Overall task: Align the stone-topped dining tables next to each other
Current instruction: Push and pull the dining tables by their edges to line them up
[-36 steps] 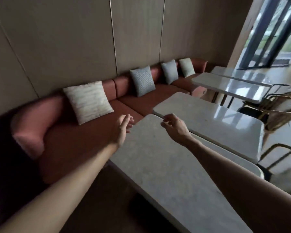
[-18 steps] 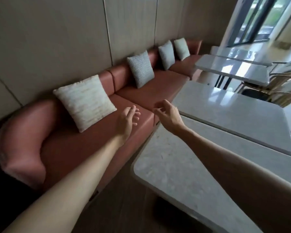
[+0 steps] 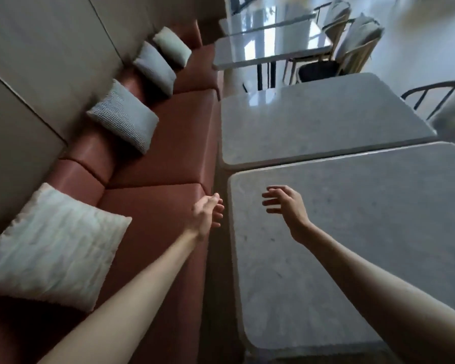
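Two stone-topped dining tables sit side by side along a terracotta banquette: the near table and the far table lie close together, a narrow dark seam between their long edges. The right hand hovers over the near top, fingers spread, holding nothing. The left hand hangs empty (fingers loosely apart) above the gap between banquette and table edge. Pale cushions lean along the backrest

We find no readable text, label, brand, number or sign anywhere, neither on the stone surface nearest us, nor on the cushions, nor on the wall panels behind the bench seat.
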A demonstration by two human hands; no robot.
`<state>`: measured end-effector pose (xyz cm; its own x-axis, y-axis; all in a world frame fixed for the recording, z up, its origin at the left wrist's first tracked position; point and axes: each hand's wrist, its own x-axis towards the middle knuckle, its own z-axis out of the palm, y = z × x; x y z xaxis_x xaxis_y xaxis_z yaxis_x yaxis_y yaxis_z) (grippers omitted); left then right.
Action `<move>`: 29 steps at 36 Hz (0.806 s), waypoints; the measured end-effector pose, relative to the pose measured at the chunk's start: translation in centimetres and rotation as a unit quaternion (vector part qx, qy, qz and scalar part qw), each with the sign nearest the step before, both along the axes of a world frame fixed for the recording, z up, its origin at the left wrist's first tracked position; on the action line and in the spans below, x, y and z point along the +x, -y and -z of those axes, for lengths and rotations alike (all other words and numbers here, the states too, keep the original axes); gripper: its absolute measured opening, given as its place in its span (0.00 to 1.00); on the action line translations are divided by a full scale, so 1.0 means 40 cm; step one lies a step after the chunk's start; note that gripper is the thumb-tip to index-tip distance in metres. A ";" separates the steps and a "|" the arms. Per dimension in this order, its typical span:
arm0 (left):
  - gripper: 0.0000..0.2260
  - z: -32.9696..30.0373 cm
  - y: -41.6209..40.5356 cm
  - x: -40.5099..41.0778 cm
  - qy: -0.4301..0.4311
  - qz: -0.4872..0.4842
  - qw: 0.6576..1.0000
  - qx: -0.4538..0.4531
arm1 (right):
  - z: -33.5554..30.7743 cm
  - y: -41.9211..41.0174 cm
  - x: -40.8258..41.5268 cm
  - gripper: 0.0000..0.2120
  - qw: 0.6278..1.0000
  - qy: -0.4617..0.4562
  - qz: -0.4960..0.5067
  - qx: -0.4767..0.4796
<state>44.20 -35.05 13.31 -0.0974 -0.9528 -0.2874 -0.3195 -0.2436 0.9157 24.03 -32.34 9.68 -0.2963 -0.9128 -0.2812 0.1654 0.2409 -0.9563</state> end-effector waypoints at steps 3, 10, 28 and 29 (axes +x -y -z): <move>0.14 0.068 0.070 -0.042 0.037 0.070 0.996 0.046 | 0.056 -0.031 -0.020 0.09 0.996 0.023 0.062 0.051; 0.12 0.168 0.228 -0.202 0.056 0.181 0.977 0.102 | 0.139 -0.080 -0.068 0.06 0.961 0.060 0.231 0.138; 0.17 0.394 0.329 -0.281 0.085 0.352 0.886 0.288 | 0.257 -0.023 0.201 0.08 0.759 0.279 0.567 0.155; 0.17 0.398 0.330 -0.266 0.093 0.364 0.880 0.290 | 0.263 -0.024 0.224 0.08 0.752 0.285 0.573 0.158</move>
<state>33.57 -48.24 -2.60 -0.5213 -0.3453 -0.7804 -0.7154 -0.3218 0.6202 32.97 -31.38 -0.85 -0.5868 -0.0102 -0.8096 0.7987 -0.1716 -0.5767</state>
